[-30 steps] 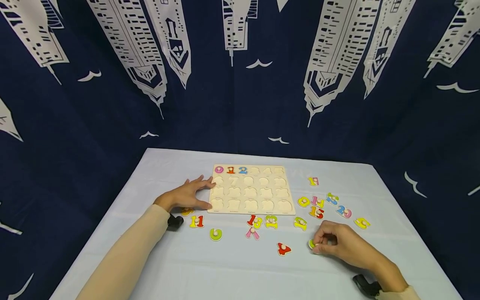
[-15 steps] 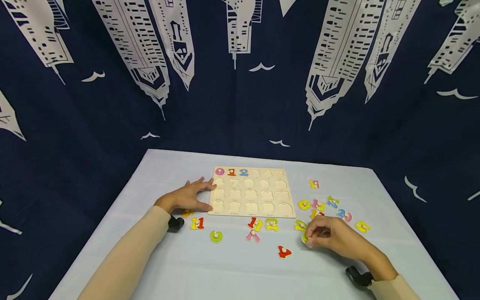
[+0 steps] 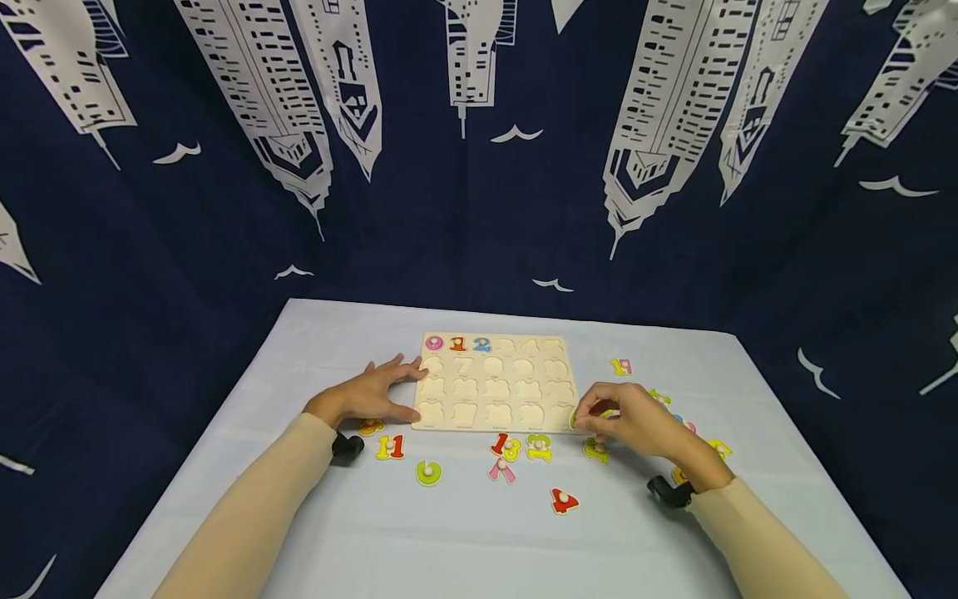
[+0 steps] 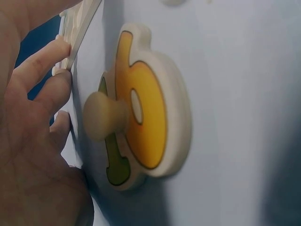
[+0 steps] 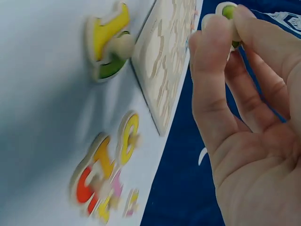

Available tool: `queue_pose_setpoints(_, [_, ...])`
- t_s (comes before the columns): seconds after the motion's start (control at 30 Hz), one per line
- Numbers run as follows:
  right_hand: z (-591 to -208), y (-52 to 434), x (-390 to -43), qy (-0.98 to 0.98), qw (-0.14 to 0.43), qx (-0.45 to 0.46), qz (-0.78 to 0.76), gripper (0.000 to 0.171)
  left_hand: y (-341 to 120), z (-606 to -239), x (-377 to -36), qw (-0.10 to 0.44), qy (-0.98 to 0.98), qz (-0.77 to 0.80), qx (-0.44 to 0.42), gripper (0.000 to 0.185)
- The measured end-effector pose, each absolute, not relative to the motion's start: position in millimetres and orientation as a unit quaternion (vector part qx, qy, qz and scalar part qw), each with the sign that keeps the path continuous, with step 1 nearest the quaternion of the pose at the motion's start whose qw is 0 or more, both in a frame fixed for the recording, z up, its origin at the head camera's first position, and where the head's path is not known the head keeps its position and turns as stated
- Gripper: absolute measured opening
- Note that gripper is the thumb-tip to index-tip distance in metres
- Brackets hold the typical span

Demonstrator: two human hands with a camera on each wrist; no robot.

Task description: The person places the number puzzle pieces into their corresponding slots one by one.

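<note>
A: While the right hand (image 3: pixel 636 420) hangs just off the board's near right corner, it pinches a green number piece (image 5: pixel 229 14) between thumb and fingertips (image 5: pixel 214 28). Piece is lifted off the table, mostly hidden by the fingers; can't read the digit.

B: Board state?

A: Wooden puzzle board (image 3: pixel 497 383) lies flat mid-table. Top row has a pink 0 (image 3: pixel 434 342), red 1 (image 3: pixel 457 343) and blue 2 (image 3: pixel 481 344) seated. Other slots show bare wood.

B: Left hand?

A: Left hand (image 3: pixel 372 393) lies flat on the cloth, fingers straight and spread, tips touching the board's left edge (image 4: pixel 70 47). Holds nothing. An orange-and-green piece (image 4: pixel 141 117) with a peg knob lies right beside its palm.

B: Loose pieces?

A: Near edge of the board: yellow-red 11 (image 3: pixel 390 448), green round piece (image 3: pixel 428 472), 13 (image 3: pixel 507 447), yellow-green piece (image 3: pixel 539 447), pink piece (image 3: pixel 502 471), red 4 (image 3: pixel 564 501). Another yellow one (image 3: pixel 596 450) sits just under the right hand. More are scattered right of the board, partly behind the hand; one yellow-pink piece (image 3: pixel 620 366) lies farther back.

B: Surface?

A: Light blue tablecloth (image 3: pixel 337 532), dark skyline curtain (image 3: pixel 479 166) behind.
</note>
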State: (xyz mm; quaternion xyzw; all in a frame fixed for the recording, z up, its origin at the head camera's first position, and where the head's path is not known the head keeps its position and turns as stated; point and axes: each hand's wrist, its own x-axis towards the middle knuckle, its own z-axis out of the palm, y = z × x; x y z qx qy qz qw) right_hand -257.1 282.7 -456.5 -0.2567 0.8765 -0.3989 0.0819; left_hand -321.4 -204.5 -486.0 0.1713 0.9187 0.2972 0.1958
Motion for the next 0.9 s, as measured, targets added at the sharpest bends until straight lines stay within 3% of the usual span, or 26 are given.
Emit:
queue_pose_setpoints(0.23, [-457, 255, -298, 0.896, 0.023, -0.251, -0.365, 0.024, -204, -485, -321, 0.200, 0.919, 0.297, 0.167, 0.092])
queue_pose_setpoints(0.43, [-457, 230, -333, 0.904, 0.007, -0.258, -0.341, 0.018, -205, -485, -321, 0.195, 0.918, 0.298, 0.176, 0.091])
queue_pose_setpoints(0.9, [-476, 182, -397, 0.925, -0.022, -0.246, -0.290, 0.021, -206, -485, -320, 0.197, 0.916, 0.300, 0.176, 0.090])
